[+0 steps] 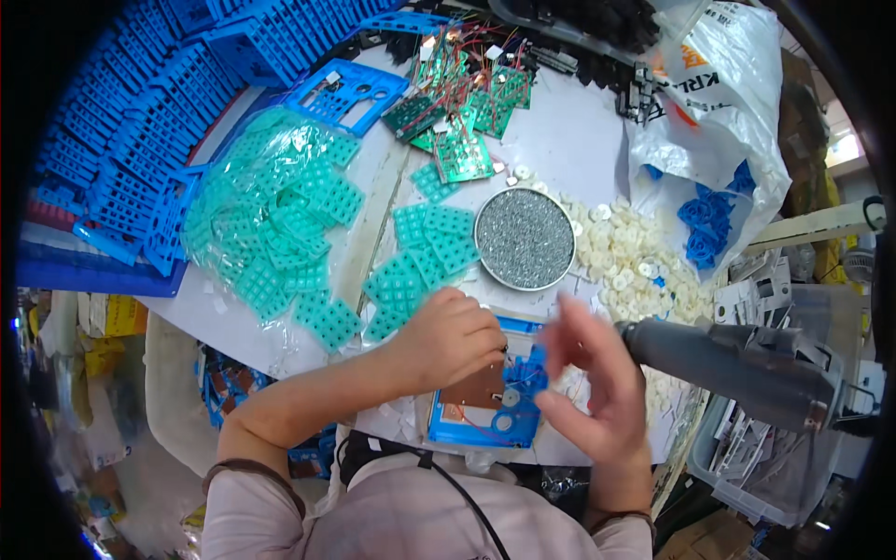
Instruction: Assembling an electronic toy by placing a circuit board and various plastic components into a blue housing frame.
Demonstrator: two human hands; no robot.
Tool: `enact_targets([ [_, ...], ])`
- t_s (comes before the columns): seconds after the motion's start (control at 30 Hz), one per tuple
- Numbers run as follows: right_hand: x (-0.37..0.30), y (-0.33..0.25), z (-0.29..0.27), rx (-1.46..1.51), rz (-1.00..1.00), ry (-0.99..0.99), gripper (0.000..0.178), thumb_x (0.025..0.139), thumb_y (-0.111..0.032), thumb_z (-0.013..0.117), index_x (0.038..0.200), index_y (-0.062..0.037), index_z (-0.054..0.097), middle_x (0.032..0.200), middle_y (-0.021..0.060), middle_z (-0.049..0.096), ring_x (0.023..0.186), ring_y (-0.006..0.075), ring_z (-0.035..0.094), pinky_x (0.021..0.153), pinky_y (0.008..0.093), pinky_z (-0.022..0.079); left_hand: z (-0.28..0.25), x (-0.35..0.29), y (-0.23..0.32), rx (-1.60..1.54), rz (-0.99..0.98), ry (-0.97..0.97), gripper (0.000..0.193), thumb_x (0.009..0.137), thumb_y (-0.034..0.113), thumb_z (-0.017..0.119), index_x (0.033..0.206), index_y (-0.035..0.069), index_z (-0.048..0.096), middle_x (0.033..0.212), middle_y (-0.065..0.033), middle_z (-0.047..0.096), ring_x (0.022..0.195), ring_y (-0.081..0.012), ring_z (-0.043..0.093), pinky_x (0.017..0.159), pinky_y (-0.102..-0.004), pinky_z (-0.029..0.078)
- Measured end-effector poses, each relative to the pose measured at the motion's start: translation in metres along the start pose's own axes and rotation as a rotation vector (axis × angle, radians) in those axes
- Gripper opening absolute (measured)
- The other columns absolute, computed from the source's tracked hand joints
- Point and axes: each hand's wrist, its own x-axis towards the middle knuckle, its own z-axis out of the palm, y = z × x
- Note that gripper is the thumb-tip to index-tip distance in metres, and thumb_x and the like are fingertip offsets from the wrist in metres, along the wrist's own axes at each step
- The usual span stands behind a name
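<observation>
Left hand (455, 341) curls over the case (455, 432), hold unclear; right hand (599, 392) hovers open. Fitting the board (474, 388) seems underway; next needs careful seating.

Right of centre, the right hand (602, 397) is blurred; below centre, the left hand (455, 341) hides part of the blue casing (467, 430).

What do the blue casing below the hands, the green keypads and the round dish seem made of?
Blue casing: probably moulded plastic, slight sheen, formed round opening.
Green keypads: likely matte silicone rubber, raised buttons on thin sheets.
Round dish: possibly metal, slightly shiny; silvery rim.
</observation>
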Motion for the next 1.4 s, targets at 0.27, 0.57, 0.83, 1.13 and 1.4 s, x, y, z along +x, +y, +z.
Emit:
enact_targets([
  [0.27, 0.271, 0.093, 0.021, -0.287, -0.262, 0.738, 0.07, 0.085, -0.016, 0.073, 0.147, -0.0005, 0.046, 0.136, 0.0197, 0.053, 0.115, 0.0305, 0.055, 0.098, 0.0394, 0.05, 0.003, -0.002, -0.003, -0.076, 0.096, 0.067, 0.02, 0.083, 0.017, 0.078, 0.101, 0.012, 0.072, 0.104, -0.0032, 0.067, 0.099, -0.0252, 0.061, 0.091, -0.0428, 0.045],
  [0.57, 0.392, 0.26, -0.151, -1.292, 0.099, 0.439, 0.058, 0.09, -0.009, 0.058, 0.147, -0.0123, 0.048, 0.148, 0.0136, 0.05, 0.131, 0.0417, 0.051, 0.1, 0.049, 0.053, 0.01, -0.005, -0.007, -0.207, 0.194, -0.078, 0.018, 0.089, 0.02, 0.072, 0.105, 0.011, 0.071, 0.119, -0.0025, 0.07, 0.122, -0.0171, 0.062, 0.108, -0.048, 0.04],
  [0.83, 0.355, 0.222, -0.121, -1.35, 0.236, 0.366, 0.037, 0.084, -0.026, 0.07, 0.112, -0.002, 0.066, 0.118, 0.0186, 0.067, 0.116, 0.0394, 0.062, 0.093, 0.0478, 0.056, 0.005, -0.002, -0.007, -0.196, 0.196, -0.099, 0.016, 0.088, 0.02, 0.073, 0.102, 0.012, 0.071, 0.107, 0.001, 0.069, 0.116, -0.0169, 0.063, 0.106, -0.0498, 0.039],
  [1.13, 0.129, 0.057, -0.047, -0.372, -0.088, 0.658, 0.043, 0.082, -0.028, 0.077, 0.112, 0.0023, 0.072, 0.091, 0.0121, 0.076, 0.087, 0.0191, 0.072, 0.081, 0.0319, 0.056, 0.001, -0.014, -0.007, 0.013, 0.063, 0.092, 0.017, 0.081, 0.023, 0.077, 0.096, 0.014, 0.073, 0.097, -0.0004, 0.066, 0.099, -0.0257, 0.061, 0.091, -0.0457, 0.045],
  [1.4, -0.065, 0.037, 0.022, -0.384, 0.107, 0.41, 0.049, 0.073, -0.004, 0.074, 0.12, 0.0016, 0.067, 0.102, 0.0122, 0.064, 0.089, 0.0212, 0.065, 0.075, 0.0297, 0.053, 0.006, -0.033, 0.011, -0.205, -0.213, 0.221, 0.015, 0.083, 0.006, 0.076, 0.098, 0.005, 0.075, 0.103, -0.0079, 0.07, 0.093, -0.0276, 0.063, 0.081, -0.0377, 0.05],
])
